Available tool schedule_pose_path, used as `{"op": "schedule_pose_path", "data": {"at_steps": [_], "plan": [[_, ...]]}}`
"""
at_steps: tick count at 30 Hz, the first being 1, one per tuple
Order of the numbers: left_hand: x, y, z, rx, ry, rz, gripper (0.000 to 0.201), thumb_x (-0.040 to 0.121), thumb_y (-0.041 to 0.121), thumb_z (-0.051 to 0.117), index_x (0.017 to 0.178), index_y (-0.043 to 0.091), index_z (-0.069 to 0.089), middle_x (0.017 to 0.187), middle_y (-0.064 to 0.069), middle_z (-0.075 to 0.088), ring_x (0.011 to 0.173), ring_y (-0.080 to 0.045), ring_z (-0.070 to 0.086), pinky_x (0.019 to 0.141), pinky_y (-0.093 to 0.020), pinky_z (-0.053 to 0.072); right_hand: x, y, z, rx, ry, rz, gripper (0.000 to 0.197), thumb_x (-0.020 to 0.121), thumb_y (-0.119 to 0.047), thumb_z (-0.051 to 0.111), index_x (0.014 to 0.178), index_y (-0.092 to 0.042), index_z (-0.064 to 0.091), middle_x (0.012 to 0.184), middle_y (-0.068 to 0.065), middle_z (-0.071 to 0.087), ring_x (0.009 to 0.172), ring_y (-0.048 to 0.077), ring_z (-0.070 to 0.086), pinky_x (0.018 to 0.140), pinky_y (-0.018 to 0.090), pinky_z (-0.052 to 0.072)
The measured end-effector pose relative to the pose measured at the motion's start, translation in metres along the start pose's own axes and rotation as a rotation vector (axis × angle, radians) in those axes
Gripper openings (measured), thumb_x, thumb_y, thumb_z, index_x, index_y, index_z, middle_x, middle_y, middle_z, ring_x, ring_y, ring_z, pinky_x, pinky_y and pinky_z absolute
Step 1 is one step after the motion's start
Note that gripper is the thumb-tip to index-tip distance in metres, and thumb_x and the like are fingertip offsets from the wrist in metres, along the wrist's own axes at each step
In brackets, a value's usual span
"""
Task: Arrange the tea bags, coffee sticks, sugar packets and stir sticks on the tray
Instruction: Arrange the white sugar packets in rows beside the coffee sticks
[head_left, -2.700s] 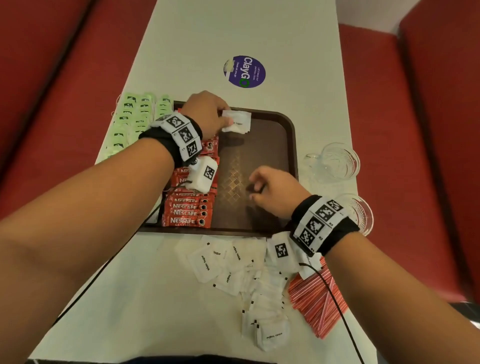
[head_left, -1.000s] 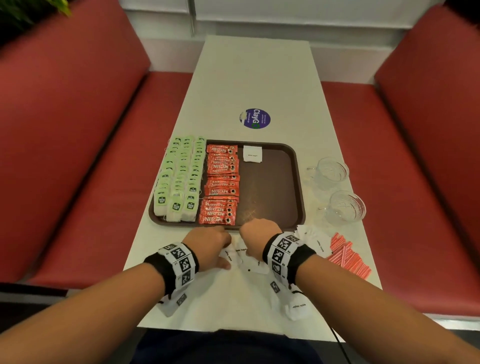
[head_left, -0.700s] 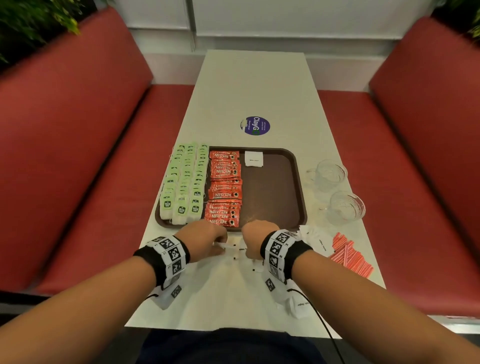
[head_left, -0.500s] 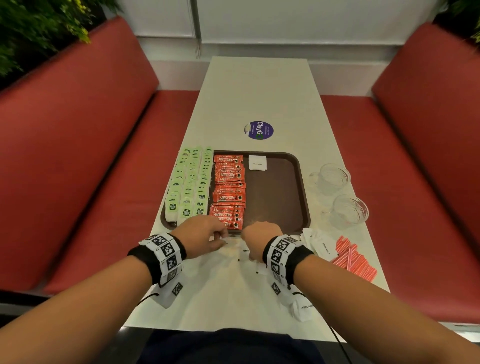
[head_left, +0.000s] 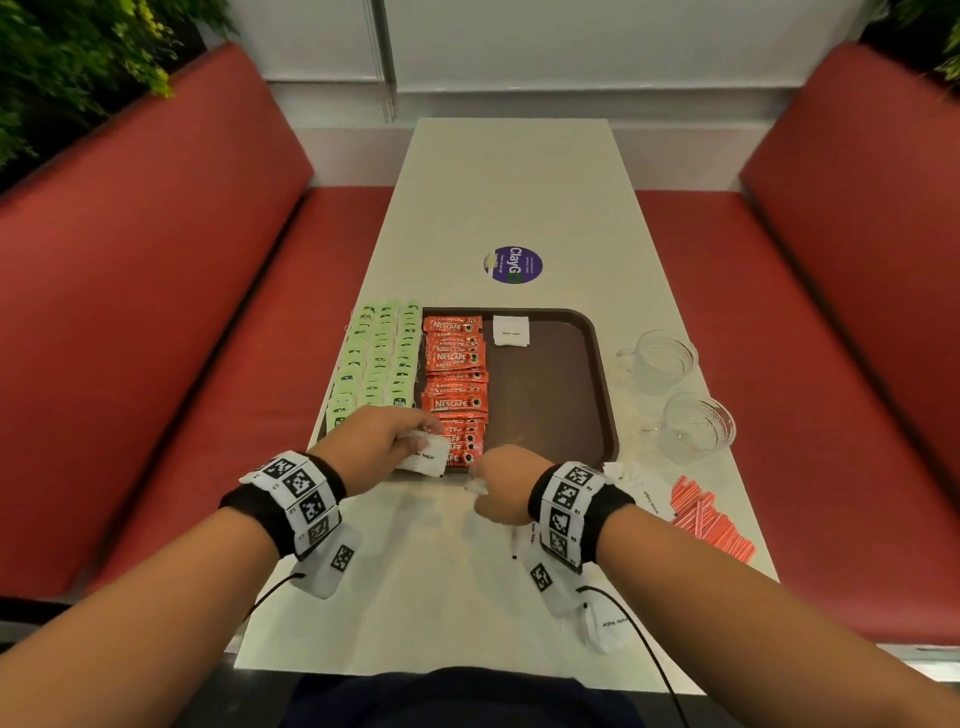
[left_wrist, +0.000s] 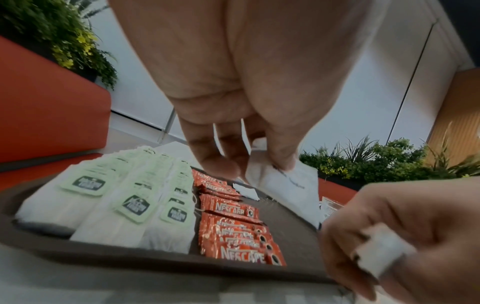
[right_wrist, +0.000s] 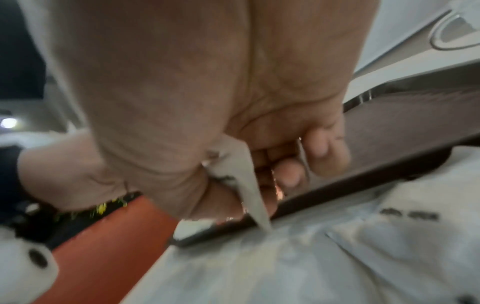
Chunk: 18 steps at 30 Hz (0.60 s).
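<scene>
The left hand (head_left: 382, 441) is pinching a white sugar packet (head_left: 427, 457) between thumb and fingers, holding it just above the near edge of the brown tray (head_left: 602, 395). The right hand (head_left: 506, 488) is curling its fingers around another white packet (left_wrist: 381, 254), right next to the tray's near edge. On the tray, 3 rows of green tea bags (head_left: 376, 358) are lying along the left side. A row of red coffee sticks (head_left: 457, 384) is lying just beside them. 1 sugar packet on the tray (head_left: 511, 330) is sitting at the far end, next to the coffee. More loose sugar packets (head_left: 608, 629) are lying on the white table (head_left: 519, 182) near the right wrist. Red stir sticks (head_left: 706, 519) are lying in a pile to the right, near 2 glass cups (head_left: 675, 395).
</scene>
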<state>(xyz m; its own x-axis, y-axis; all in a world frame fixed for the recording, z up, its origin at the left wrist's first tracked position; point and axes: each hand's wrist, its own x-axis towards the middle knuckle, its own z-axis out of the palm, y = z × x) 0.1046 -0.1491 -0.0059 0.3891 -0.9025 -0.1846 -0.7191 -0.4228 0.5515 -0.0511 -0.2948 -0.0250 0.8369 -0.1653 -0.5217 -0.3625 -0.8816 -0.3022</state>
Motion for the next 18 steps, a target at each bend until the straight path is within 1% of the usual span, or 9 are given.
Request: {"op": "schedule_pose_path", "data": {"at_steps": [1,3,5,7,9,10,11,14,18], "plan": [[0.002,0.001,-0.002,-0.021,0.020,-0.005,0.026,0.098,0.025,0.061,0.122,0.033,0.064,0.109,0.013,0.067,0.100,-0.008,0.060,0.090,-0.028,0.048,0.001,0.003,-0.004,0.124,0.040,-0.003,0.028,0.094,-0.020,0.053,0.120,-0.013,0.059,0.113,0.007,0.065,0.101,0.027,0.063,0.086,0.036,0.054],[0.007,0.004,-0.006,-0.054,0.066,-0.008,0.027,0.096,0.027,0.064,0.121,0.036,0.062,0.104,0.017,0.067,0.094,-0.009,0.064,0.087,-0.028,0.051,0.001,0.011,-0.012,0.366,0.115,0.004,0.025,0.096,-0.013,0.050,0.120,-0.019,0.050,0.113,0.007,0.066,0.096,0.025,0.065,0.083,0.038,0.057],[0.015,0.009,-0.008,-0.074,0.118,0.012,0.027,0.094,0.029,0.066,0.119,0.037,0.061,0.097,0.019,0.069,0.088,-0.006,0.066,0.084,-0.028,0.054,0.001,0.019,-0.020,0.496,0.196,-0.012,0.019,0.097,-0.012,0.047,0.112,-0.024,0.043,0.101,0.006,0.066,0.082,0.021,0.066,0.069,0.036,0.058],[0.023,0.016,-0.008,-0.083,0.167,0.046,0.028,0.092,0.032,0.068,0.119,0.037,0.061,0.094,0.019,0.071,0.084,-0.001,0.065,0.082,-0.029,0.054,-0.001,0.024,-0.027,0.577,0.278,-0.026,0.012,0.100,-0.018,0.048,0.109,-0.025,0.043,0.092,0.003,0.065,0.071,0.017,0.062,0.058,0.031,0.052],[0.031,0.025,-0.008,-0.113,0.202,0.074,0.027,0.092,0.033,0.069,0.116,0.038,0.061,0.093,0.019,0.073,0.082,0.001,0.065,0.079,-0.027,0.055,0.000,0.027,-0.032,0.650,0.346,-0.054,0.013,0.097,-0.028,0.055,0.107,-0.022,0.051,0.094,0.005,0.067,0.076,0.022,0.064,0.065,0.038,0.055],[0.035,0.030,-0.006,-0.147,0.221,0.085,0.025,0.091,0.033,0.070,0.114,0.039,0.061,0.092,0.019,0.073,0.082,0.001,0.066,0.078,-0.026,0.055,0.001,0.029,-0.033,0.662,0.384,-0.077,0.015,0.094,-0.031,0.058,0.102,-0.019,0.055,0.093,0.006,0.067,0.079,0.024,0.065,0.070,0.042,0.055],[0.039,0.035,-0.005,-0.192,0.242,0.090,0.025,0.090,0.032,0.071,0.111,0.040,0.061,0.091,0.019,0.073,0.082,0.001,0.067,0.078,-0.025,0.055,0.002,0.031,-0.034,0.674,0.414,-0.091,0.015,0.092,-0.031,0.062,0.094,-0.017,0.058,0.089,0.006,0.067,0.078,0.024,0.064,0.070,0.043,0.054],[0.055,0.045,0.002,-0.326,0.263,0.069,0.026,0.087,0.029,0.076,0.106,0.040,0.063,0.089,0.017,0.073,0.083,-0.001,0.066,0.078,-0.022,0.052,0.006,0.044,-0.036,0.710,0.522,-0.110,0.022,0.095,-0.031,0.063,0.075,-0.025,0.055,0.071,-0.006,0.059,0.063,0.011,0.054,0.059,0.032,0.044],[0.085,0.049,0.010,-0.268,0.202,0.009,0.010,0.088,0.033,0.073,0.097,0.032,0.068,0.080,0.013,0.066,0.073,-0.003,0.059,0.067,-0.020,0.044,0.010,0.066,-0.041,0.707,0.564,-0.064,0.019,0.097,-0.036,0.060,0.085,-0.023,0.056,0.071,-0.005,0.058,0.062,0.012,0.052,0.060,0.036,0.045]]}}
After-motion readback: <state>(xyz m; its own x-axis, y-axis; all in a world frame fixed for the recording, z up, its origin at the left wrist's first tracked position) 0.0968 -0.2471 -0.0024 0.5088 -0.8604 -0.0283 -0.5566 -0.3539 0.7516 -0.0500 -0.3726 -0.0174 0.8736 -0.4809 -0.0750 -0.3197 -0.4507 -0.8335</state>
